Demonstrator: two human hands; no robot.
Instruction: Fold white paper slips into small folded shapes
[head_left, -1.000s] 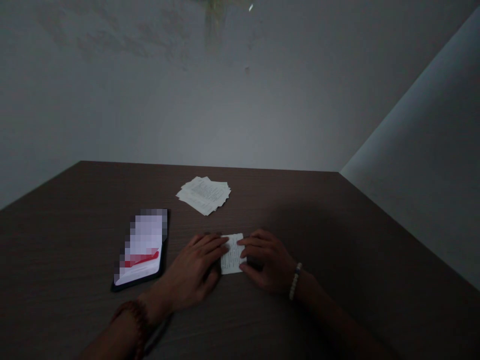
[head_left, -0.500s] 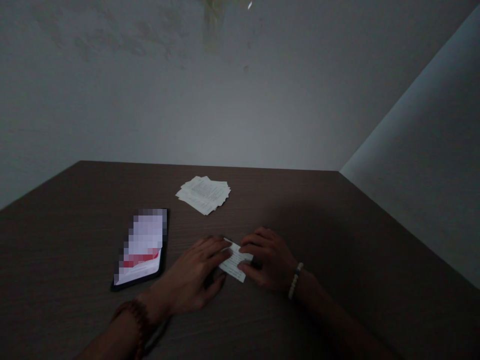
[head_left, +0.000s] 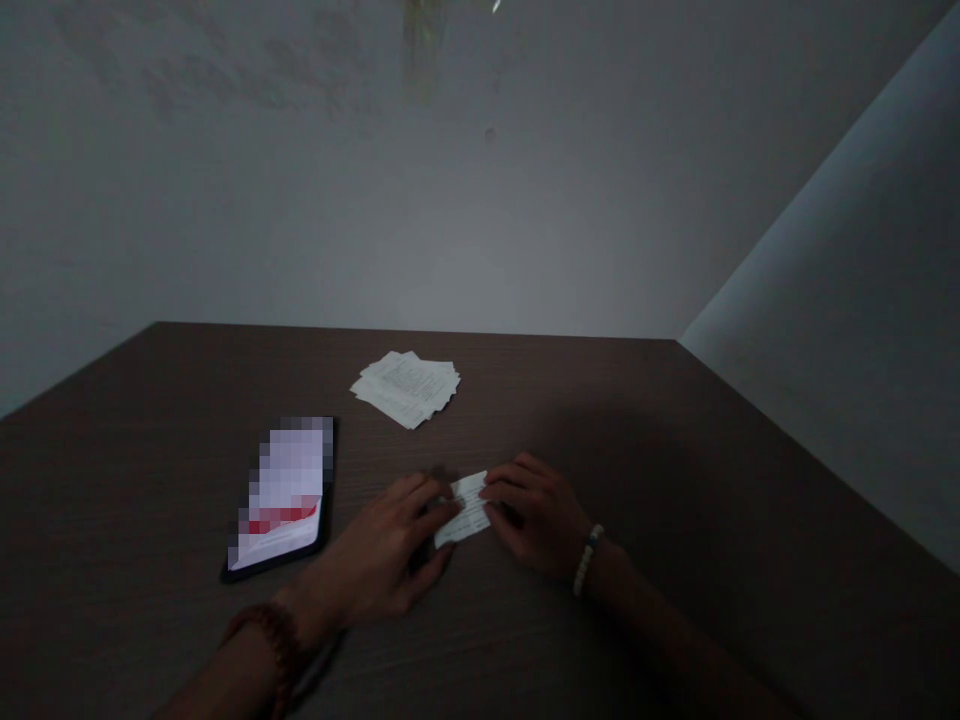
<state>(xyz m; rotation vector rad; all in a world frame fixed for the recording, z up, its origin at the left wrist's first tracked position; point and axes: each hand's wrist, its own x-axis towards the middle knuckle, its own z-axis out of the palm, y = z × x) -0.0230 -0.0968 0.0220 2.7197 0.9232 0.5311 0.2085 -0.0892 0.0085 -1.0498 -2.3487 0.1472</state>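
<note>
A small white slip of printed paper lies between my two hands on the dark tabletop. My left hand has its fingers over the slip's left edge, with the thumb near the lower left corner. At the slip's right edge, my right hand is curled, its fingertips and thumb gripping that side. Parts of both side edges are hidden under the fingers. Beyond the hands, a loose pile of similar printed paper slips rests fanned out on the table.
On the left lies a phone with a lit, pixelated screen, close to my left forearm. The brown wooden table meets a grey wall at its back edge. Another wall surface slopes along the right.
The slip has turned between my hands; its right end has swung away from me. My fingers have shifted slightly with it. The pile and phone stay where they were.
</note>
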